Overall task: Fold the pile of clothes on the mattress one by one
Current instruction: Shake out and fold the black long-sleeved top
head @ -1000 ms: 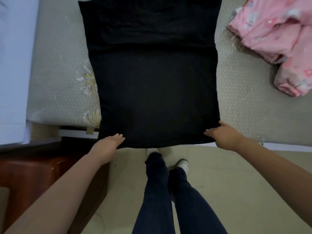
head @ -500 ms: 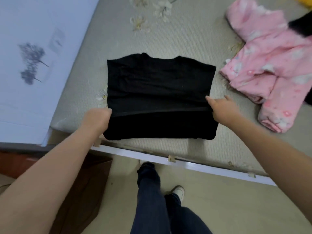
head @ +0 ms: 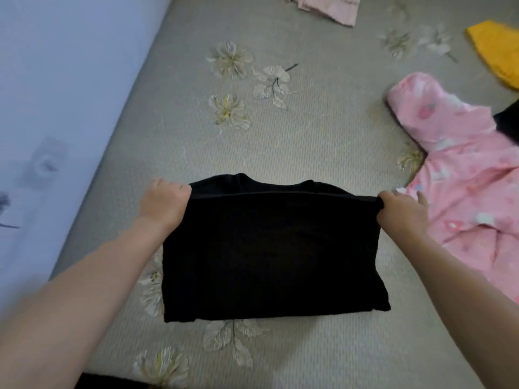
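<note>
Both hands — left [head: 164, 200], right [head: 400, 210] — grip the black shirt's [head: 269, 254] folded edge on the mattress [head: 309, 141].

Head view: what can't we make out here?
- Black shirt: layers beneath hidden by its own top fold.
- Left hand and right hand: fingertips of each grip tucked behind the hem.
- Yellow garment, pink garment: cut off by the right edge.
- Second pink garment: cut off by the top edge.

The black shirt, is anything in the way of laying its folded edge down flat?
Nothing visible. The left hand and right hand grip the black shirt at its far corners; the pink garment lies to the right, beside the right hand.
</note>
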`<state>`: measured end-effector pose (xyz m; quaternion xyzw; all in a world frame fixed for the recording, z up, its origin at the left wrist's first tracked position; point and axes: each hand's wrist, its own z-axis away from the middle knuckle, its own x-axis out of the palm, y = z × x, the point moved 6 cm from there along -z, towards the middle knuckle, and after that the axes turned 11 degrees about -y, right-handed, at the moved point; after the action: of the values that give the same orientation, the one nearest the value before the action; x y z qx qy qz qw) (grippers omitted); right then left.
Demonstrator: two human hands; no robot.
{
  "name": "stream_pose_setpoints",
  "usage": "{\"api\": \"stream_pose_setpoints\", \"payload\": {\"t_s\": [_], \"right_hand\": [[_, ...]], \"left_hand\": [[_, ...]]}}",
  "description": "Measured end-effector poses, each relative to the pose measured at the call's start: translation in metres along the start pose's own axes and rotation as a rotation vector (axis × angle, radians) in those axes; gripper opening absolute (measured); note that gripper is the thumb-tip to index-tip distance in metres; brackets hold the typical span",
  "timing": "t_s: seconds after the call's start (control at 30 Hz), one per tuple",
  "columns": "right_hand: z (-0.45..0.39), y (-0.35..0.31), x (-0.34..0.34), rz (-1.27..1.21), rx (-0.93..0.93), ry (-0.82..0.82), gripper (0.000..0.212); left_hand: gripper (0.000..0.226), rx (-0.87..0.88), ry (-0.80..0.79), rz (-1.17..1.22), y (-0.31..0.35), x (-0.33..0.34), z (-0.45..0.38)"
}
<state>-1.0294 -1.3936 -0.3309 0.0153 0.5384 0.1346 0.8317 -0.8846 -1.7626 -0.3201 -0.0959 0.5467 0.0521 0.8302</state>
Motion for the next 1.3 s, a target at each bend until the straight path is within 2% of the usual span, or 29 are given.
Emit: {"api": "stream_pose_setpoints", "payload": {"t_s": [0.07, 0.1, 0.13, 0.2, 0.27, 0.37, 0.47, 0.53, 0.6, 0.73, 0.8, 1.03, 1.2, 1.3], "right_hand": [[-0.023, -0.006, 0.005, 0.007, 0.039, -0.046, 0.026], [-0.033, -0.008, 0.009, 0.013, 0.056, -0.073, 0.027], [-0.042, -0.009, 0.012, 0.007, 0.07, -0.085, 0.028], [-0.059, -0.01, 0.017, -0.027, 0.1, -0.081, 0.03], [-0.074, -0.013, 0.023, -0.024, 0.127, -0.079, 0.032], [-0.088, -0.014, 0.038, -0.094, 0.192, -0.063, 0.049], [-0.085, -0.015, 0.047, -0.293, 0.259, 0.033, 0.063], [-0.072, -0.025, 0.056, -0.311, 0.187, 0.055, 0.062], [-0.052, -0.044, 0.066, -0.283, 0.02, 0.069, 0.059], [0.006, -0.086, 0.083, -0.223, -0.238, 0.078, 0.053], [0.027, -0.101, 0.092, -0.201, -0.283, 0.037, 0.054], [0.073, -0.127, 0.11, -0.213, -0.363, -0.043, 0.049], [0.097, -0.143, 0.114, -0.225, -0.42, -0.064, 0.048], [0.11, -0.157, 0.122, -0.218, -0.479, -0.098, 0.049]], "left_hand": [[0.022, 0.064, -0.055, 0.022, -0.002, 0.007, -0.025], [0.025, 0.069, -0.025, 0.022, -0.003, 0.009, -0.036], [0.021, 0.062, -0.083, 0.049, -0.004, 0.016, -0.047], [0.012, 0.018, -0.066, 0.088, -0.011, 0.028, -0.069], [0.017, -0.017, -0.026, 0.11, -0.015, 0.042, -0.089], [0.022, -0.158, -0.024, 0.191, -0.014, 0.061, -0.099], [0.046, -0.324, 0.06, 0.393, -0.012, 0.078, -0.081], [0.065, -0.389, 0.091, 0.522, -0.006, 0.088, -0.057], [0.074, -0.471, 0.082, 0.631, -0.002, 0.098, -0.033], [0.064, -0.577, 0.158, 0.72, 0.009, 0.101, 0.006], [0.06, -0.592, 0.174, 0.716, 0.015, 0.1, 0.02], [0.051, -0.819, -0.017, 0.814, 0.02, 0.135, 0.09], [0.055, -0.789, -0.007, 0.917, 0.027, 0.148, 0.133], [0.044, -0.719, 0.017, 0.947, 0.037, 0.155, 0.156]]}}
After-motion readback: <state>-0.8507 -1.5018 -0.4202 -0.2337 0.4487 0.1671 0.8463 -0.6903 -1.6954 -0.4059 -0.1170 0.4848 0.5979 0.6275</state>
